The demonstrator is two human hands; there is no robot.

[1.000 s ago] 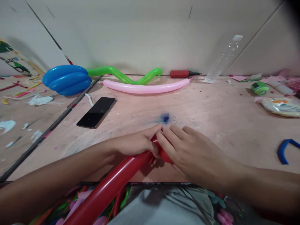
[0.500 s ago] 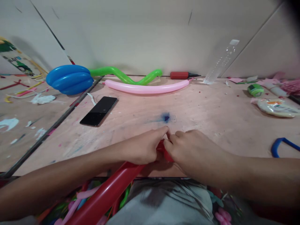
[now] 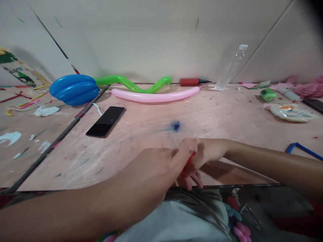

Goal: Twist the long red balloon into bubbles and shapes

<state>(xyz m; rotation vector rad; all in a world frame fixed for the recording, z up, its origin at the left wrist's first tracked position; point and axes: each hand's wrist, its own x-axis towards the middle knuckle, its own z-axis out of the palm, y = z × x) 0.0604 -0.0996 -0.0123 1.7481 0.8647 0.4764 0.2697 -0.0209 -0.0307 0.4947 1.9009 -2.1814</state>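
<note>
Hiding most of red balloon, left hand, right hand, both grips clamped on it

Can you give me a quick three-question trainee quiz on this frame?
1. True or false: the phone lies screen up on the table, left of the blue stain.
2. Multiple choice: what do the left hand and right hand pinch between them? A) a green balloon B) a red balloon C) a bottle
3. Fill in: the long pink balloon lies just in front of the wavy ____ balloon by the wall.

Key
1. True.
2. B: a sliver of the red balloon shows between the hands; the rest is hidden.
3. Green: the green balloon runs behind it, next to the blue balloon.
</note>
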